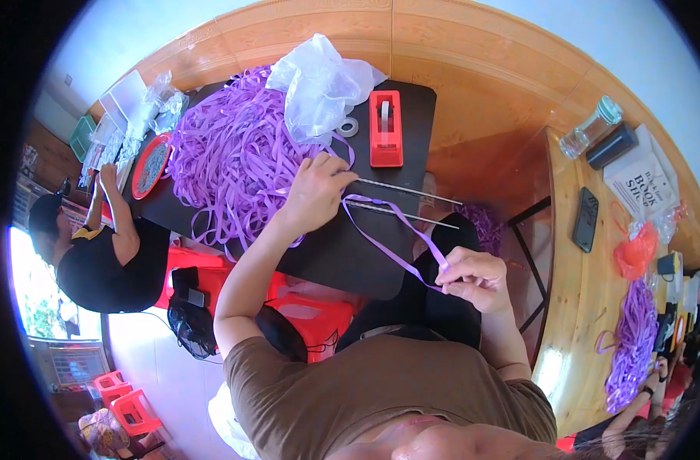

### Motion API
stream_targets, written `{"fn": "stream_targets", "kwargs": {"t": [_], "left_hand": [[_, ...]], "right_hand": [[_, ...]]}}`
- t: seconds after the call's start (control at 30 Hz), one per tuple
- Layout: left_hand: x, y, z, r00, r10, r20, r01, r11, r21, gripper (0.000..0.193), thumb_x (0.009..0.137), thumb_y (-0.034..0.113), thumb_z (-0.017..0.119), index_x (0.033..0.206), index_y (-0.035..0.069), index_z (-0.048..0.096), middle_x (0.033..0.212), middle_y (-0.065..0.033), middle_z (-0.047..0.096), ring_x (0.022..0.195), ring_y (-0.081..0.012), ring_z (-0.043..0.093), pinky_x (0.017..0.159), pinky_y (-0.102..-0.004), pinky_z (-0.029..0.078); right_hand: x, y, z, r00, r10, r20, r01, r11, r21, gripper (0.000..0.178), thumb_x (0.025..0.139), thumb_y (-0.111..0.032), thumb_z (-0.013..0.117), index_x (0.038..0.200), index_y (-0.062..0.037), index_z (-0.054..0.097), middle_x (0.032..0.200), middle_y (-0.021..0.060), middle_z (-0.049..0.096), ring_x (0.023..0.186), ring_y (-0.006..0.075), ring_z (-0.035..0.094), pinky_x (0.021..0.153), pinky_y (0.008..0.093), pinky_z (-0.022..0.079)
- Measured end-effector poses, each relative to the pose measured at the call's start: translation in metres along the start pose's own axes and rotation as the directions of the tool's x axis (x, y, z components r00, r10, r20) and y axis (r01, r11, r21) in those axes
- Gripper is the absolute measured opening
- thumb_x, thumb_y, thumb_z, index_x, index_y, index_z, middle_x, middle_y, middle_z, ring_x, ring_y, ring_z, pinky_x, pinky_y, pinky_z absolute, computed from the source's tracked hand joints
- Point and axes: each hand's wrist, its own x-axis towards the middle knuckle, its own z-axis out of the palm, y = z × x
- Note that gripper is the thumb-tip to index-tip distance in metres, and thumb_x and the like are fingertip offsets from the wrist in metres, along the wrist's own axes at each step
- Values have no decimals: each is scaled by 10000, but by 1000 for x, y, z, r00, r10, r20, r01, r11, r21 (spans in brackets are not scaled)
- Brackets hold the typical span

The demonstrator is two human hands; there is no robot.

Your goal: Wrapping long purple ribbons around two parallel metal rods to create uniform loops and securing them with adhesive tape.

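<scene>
My right hand (476,280) pinches the lower end of a thin purple ribbon loop (388,257). The loop stretches up and left to the table edge, crossing the lower of two thin metal rods (411,190) that stick out rightward. My left hand (319,192) is closed, fingers curled at the inner end of the upper rod; what they grip is hidden. Just beyond it, a big tangled heap of purple ribbon (239,153) covers much of the dark table (335,257).
Beyond the heap are a crumpled plastic bag (319,88), a tape roll (348,127) and a red tape dispenser (386,130). At left, a person (105,245) works near a red tray (151,166). A wooden table (572,307) at right holds a phone (586,220) and a ribbon bundle (632,345).
</scene>
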Motion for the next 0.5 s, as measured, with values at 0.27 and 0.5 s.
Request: {"fn": "stream_targets", "kwargs": {"t": [0.27,0.5], "left_hand": [[11,-44,20,939,-319,130,305,945,120,156,790,76,609,931,41,667,957,-183,574,824,-376,618,704,-461,502],[15,-56,27,928,-316,198,279,941,192,254,712,-30,575,945,33,655,962,-186,572,859,-368,620,727,-459,503]], "right_hand": [[-26,-15,-29,967,-254,-24,242,883,401,157,781,-58,678,852,78,651,730,139,604,536,191,576,492,283,396],[-43,-31,-51,929,-348,-126,369,838,402,232,875,-205,641,759,-14,577,748,80,568,501,163,551,477,284,367]]}}
